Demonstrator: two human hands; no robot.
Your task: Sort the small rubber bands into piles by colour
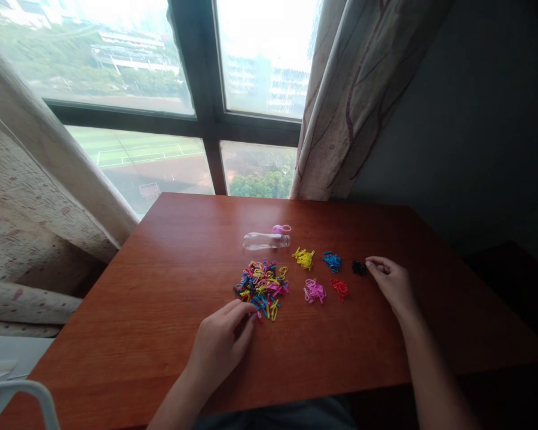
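Note:
A mixed heap of small coloured elastic hair ties (262,280) lies mid-table. My left hand (222,334) rests at its near-left edge, thumb and forefinger drawn together; anything between them is too small to make out. Over on the right, my right hand (391,283) has its fingertips pinched beside a small black pile (358,267), and I cannot see clearly what they hold. Single-colour piles of the same ties lie between the hands: yellow (304,258), blue (332,261), pink (314,291) and red (340,289).
Behind the heap a clear plastic bottle (265,241) lies on its side, with a pink looped cap (281,229) next to it. Everything sits on a brown wooden table (161,280). A window and curtains (332,107) stand beyond. A white curved bar (40,391) is at lower left.

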